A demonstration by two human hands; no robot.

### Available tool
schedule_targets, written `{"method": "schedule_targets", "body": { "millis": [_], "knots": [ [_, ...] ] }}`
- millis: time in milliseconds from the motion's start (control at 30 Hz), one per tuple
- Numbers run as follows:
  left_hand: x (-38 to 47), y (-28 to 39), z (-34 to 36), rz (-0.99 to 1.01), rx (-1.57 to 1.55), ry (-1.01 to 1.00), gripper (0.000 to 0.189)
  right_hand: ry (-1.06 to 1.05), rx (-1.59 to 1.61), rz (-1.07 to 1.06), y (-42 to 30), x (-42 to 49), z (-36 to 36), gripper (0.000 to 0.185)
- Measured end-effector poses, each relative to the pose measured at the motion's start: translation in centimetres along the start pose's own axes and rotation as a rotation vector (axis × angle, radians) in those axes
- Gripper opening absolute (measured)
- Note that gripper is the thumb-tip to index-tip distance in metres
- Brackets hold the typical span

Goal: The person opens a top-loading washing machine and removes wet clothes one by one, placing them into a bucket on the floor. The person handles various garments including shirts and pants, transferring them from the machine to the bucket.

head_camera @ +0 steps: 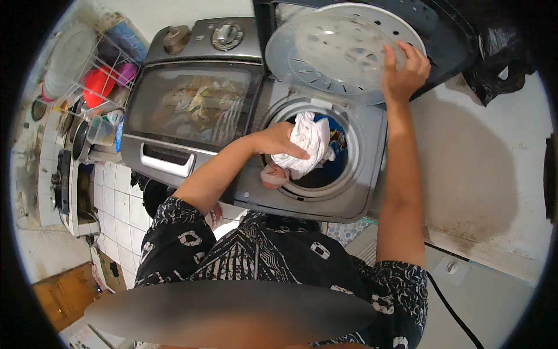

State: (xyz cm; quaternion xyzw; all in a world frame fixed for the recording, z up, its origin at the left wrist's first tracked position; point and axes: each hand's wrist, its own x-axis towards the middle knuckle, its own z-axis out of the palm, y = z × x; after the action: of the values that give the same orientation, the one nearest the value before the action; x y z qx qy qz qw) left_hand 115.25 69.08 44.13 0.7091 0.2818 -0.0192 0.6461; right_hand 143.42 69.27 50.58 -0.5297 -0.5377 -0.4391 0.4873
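Observation:
My left hand (279, 137) grips a bunched white cloth (308, 139) over the open mouth of the spin tub (355, 168) of a twin-tub washing machine. Blue and multicoloured laundry (338, 144) shows inside the tub. A small pinkish bundle (274, 176), its kind unclear, rests at the rim beside my left wrist. Up at the back, my right hand (406, 72) has hold of the right edge of a raised clear plastic lid (305, 56). Behind that lid is a round pale perforated disc (383, 22); whether my fingers also pinch it is hard to tell.
The wash tub's see-through cover (192, 104) is closed over laundry at left, below a timer knob (227, 35). A wire dish rack (109, 83) stands beyond it. A black plastic bag (497, 65) hangs by the right wall (471, 165). A black cable (453, 309) runs at lower right.

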Motion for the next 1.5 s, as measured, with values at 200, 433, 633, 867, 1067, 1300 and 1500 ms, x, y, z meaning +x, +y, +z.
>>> {"method": "schedule_targets", "body": {
  "millis": [200,433,633,867,1067,1300,1500],
  "knots": [
    [-10.8,1.3,-0.2,0.338,-0.561,0.314,0.068,0.121,0.038,-0.066,-1.6,0.8,0.3,0.026],
    [-24.6,-1.6,-3.1,0.674,-0.831,0.817,0.074,-0.015,-0.046,-0.043,0.1,-0.5,-2.3,0.026],
    [-32.9,1.6,-6.2,0.930,-0.541,1.262,0.068,-0.102,-0.218,0.086,7.1,-4.9,-8.5,0.027],
    [-37.1,4.6,-5.9,0.900,-0.272,1.534,0.062,-0.103,-0.451,0.091,12.0,-5.9,-15.4,0.029],
    [-37.4,-0.9,-4.3,0.534,-0.386,1.497,0.068,-0.028,-0.461,0.093,14.7,-6.4,-17.8,0.031],
    [-39.1,-16.2,-2.1,-0.157,-0.394,1.201,0.076,-0.126,-0.530,0.140,15.0,-6.2,-18.4,0.032],
    [-37.9,-23.4,0.1,-0.924,-0.122,1.112,0.075,-0.066,-0.423,0.140,15.7,-6.2,-18.9,0.035]
  ]
}}
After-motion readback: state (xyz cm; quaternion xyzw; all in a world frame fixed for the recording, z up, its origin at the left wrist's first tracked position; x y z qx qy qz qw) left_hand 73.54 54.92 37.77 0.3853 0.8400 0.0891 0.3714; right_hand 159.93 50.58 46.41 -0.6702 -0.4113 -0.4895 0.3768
